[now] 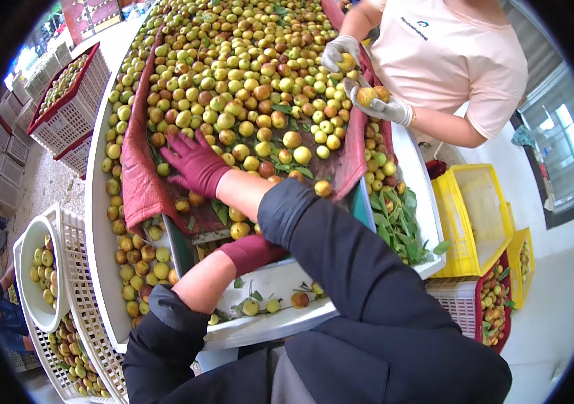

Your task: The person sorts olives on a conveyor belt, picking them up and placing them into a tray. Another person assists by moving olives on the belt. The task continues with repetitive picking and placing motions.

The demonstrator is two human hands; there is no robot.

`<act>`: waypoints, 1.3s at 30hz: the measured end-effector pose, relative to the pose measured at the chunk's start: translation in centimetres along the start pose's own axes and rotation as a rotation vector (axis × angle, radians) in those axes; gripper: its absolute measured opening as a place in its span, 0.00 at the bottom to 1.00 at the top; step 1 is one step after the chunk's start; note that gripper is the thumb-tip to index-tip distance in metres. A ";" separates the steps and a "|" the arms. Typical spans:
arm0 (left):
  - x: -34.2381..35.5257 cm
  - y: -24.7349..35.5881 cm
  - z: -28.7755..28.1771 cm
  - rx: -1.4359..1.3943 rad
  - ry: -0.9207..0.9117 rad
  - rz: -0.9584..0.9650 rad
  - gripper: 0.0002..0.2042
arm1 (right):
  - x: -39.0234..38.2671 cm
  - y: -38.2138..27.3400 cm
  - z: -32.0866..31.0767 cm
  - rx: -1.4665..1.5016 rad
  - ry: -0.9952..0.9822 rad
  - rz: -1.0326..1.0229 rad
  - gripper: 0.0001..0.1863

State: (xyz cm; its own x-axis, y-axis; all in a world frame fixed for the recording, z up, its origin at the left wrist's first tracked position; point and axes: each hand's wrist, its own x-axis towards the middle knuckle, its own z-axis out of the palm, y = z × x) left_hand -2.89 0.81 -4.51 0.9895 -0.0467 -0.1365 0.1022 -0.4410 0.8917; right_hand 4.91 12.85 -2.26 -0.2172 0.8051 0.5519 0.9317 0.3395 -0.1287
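Note:
Green and reddish-brown jujubes [246, 74] lie heaped on the sorting table [98, 222], a few leaves among them. My right hand [196, 163], in a dark red glove, rests on the left part of the heap with its fingers spread, touching fruit. Its forearm crosses over my left hand [255, 254], also gloved in dark red, which is low at the heap's near end by a metal-edged opening. The left fingers are hidden, so whatever they touch does not show. Red padded cloth [144, 155] borders the heap on both sides.
Across the table at right, a co-worker's white-gloved hands [391, 111] hold several jujubes. Leaves [398, 225] fill the right channel. Yellow crates [458, 219] stand beyond it. At left are a white basin [24, 269] of fruit, white crates [75, 269] and a red-rimmed crate [92, 67].

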 end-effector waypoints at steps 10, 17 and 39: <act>-0.4 0.7 -0.1 0.240 -0.003 -0.267 0.23 | -11.7 6.3 -9.5 -0.109 -0.385 -0.061 0.36; -0.6 0.8 0.2 0.203 0.059 -0.291 0.22 | -2.0 16.0 -9.4 -0.008 0.080 0.139 0.22; -0.5 1.7 -0.1 0.208 0.039 -0.292 0.21 | -6.3 2.6 -8.8 0.107 -0.027 -0.036 0.25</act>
State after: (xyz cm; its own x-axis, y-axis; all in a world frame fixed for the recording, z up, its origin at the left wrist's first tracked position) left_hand -3.21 0.21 -2.88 0.9253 0.1406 -0.3522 0.3620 -0.6039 0.7101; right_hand 11.27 4.40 1.24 -0.2592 0.8038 0.5354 0.8871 0.4173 -0.1971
